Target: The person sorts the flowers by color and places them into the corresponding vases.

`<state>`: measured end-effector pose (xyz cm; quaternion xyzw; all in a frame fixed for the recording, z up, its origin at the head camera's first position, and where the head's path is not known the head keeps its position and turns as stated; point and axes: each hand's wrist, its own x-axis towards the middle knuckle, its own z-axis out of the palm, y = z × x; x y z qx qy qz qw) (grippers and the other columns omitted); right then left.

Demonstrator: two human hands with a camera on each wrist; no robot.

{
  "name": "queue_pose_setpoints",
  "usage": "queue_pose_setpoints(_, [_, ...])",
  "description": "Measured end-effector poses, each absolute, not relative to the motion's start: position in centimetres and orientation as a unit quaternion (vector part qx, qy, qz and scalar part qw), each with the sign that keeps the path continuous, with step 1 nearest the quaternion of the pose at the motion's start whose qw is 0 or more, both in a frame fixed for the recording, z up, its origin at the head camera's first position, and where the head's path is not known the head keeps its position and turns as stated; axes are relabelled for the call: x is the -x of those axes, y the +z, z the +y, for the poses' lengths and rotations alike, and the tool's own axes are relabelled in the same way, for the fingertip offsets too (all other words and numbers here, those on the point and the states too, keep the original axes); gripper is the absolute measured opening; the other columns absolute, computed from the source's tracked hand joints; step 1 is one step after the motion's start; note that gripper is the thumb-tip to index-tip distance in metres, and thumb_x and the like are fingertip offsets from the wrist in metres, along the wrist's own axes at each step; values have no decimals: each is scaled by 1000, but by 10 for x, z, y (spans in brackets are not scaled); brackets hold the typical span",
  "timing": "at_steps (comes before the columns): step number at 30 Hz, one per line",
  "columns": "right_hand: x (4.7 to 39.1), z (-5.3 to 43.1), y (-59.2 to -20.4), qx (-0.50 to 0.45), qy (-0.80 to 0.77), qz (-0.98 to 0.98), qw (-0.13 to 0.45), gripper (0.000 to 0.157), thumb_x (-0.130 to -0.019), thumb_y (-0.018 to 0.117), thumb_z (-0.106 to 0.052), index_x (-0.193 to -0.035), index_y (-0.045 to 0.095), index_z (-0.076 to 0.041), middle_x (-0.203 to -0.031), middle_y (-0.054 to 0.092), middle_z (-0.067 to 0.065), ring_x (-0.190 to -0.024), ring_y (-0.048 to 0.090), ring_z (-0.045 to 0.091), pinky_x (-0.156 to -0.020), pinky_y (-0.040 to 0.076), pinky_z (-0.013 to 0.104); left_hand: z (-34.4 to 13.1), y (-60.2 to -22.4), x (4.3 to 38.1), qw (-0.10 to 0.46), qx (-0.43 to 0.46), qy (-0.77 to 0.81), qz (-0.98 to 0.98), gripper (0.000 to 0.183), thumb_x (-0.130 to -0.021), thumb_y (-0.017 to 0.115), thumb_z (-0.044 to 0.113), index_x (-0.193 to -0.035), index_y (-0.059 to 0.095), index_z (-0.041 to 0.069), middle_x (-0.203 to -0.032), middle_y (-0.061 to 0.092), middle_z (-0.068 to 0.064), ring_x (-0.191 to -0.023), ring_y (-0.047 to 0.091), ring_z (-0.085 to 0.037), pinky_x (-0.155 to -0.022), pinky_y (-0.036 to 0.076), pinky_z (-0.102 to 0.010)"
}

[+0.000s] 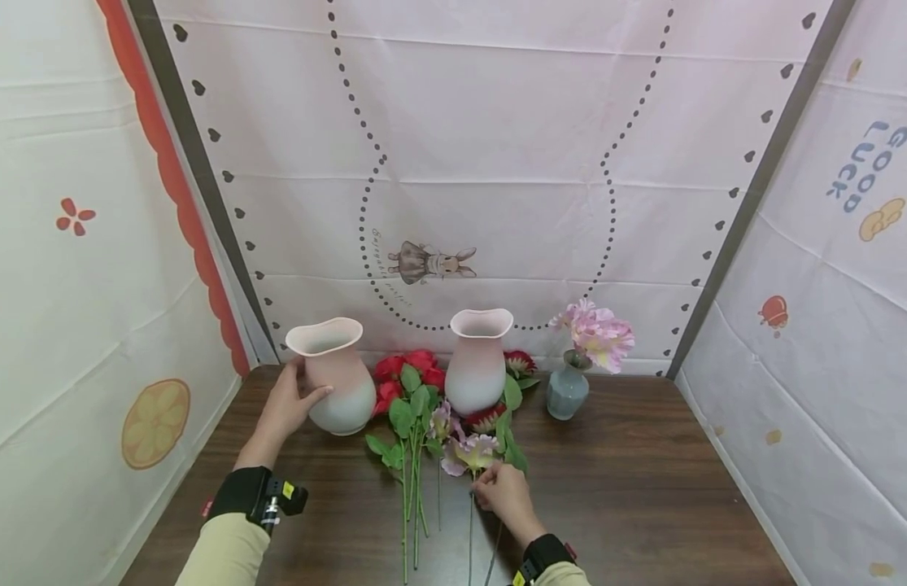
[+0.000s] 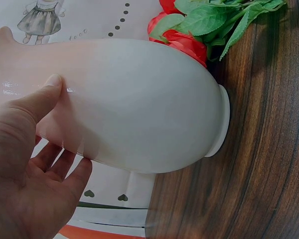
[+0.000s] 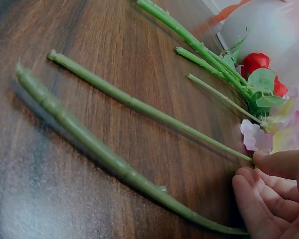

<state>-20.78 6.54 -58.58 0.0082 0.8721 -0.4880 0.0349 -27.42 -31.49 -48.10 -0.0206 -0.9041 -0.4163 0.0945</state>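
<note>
My left hand point(image 1: 283, 403) grips a pink-to-white vase point(image 1: 343, 391) by its side, thumb on the front and fingers around the back. In the left wrist view the vase point(image 2: 154, 104) has its foot close to the wooden table. My right hand point(image 1: 506, 495) pinches the stem point(image 3: 189, 130) of a pale pink-purple flower point(image 1: 473, 452) between thumb and fingers, just below the bloom. Red roses point(image 1: 418, 370) with green stems lie between the two hands. Dark red flowers point(image 1: 486, 417) with leaves lie just beyond the right hand.
A second pink-to-white vase point(image 1: 477, 370) stands behind the flowers. To its right, a small blue-grey vase point(image 1: 568, 392) holds a pink flower point(image 1: 599, 334). A thick green stem point(image 3: 104, 154) runs beside the pinched one. Printed cloth walls point(image 1: 490, 163) enclose the table point(image 1: 643, 488).
</note>
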Motion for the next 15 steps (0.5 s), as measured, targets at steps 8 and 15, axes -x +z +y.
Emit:
queue_pose_setpoints(8, [210, 64, -587, -35, -510, 858, 54, 10, -84, 72, -2, -75, 67, -3, -63, 68, 4, -56, 66, 12, -50, 61, 26, -314, -479, 274, 96, 18, -415, -905, 86, -96, 68, 26, -155, 14, -4, -154, 28, -34, -143, 31, -50, -117, 36, -62])
queue_pose_setpoints(15, [210, 67, -586, -29, -532, 844, 61, 6, -85, 68, 0, -79, 68, 0, -66, 68, 5, -58, 67, 13, -53, 62, 28, -313, -478, 274, 92, 13, -415, -905, 87, -96, 68, 29, -156, 13, -3, -155, 27, -33, -144, 30, -50, -117, 35, -62])
